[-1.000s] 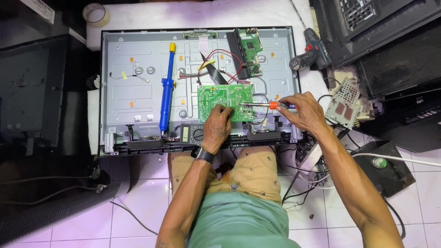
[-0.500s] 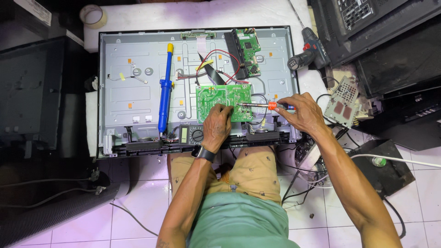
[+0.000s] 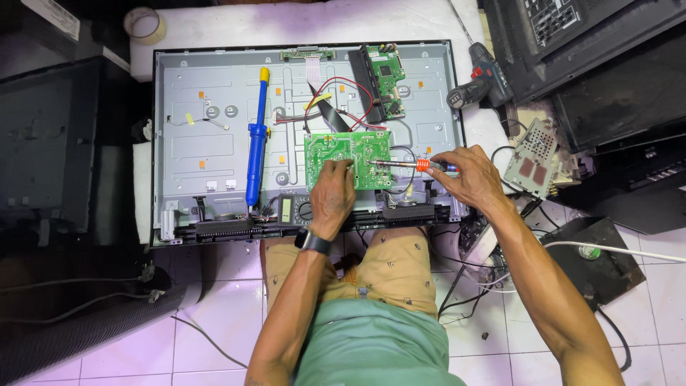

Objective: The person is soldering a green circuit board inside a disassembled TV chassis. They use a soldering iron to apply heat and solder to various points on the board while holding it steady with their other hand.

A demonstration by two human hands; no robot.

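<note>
Down on the grey metal back panel [image 3: 214,143] of an opened flat screen, a green circuit board [image 3: 348,159] lies near the panel's lower middle. The left hand [image 3: 334,194] rests flat on the board's lower left part, fingers spread lightly and pressing it, grasping nothing. The right hand [image 3: 464,175] is closed around the handle of a soldering iron [image 3: 407,166], which lies almost level and points left, its metal tip touching the board's right half. Just below the left hand a small multimeter [image 3: 296,209] sits at the panel's lower edge. A blue desoldering pump [image 3: 256,146] with a yellow cap lies upright on the panel, well left of the board. A second, narrower green board [image 3: 386,78] stands tilted near the panel's upper right, with red wires [image 3: 350,93] running from it towards the first board. A cordless drill [image 3: 479,84] lies on the white cloth beside the panel's right edge.
</note>
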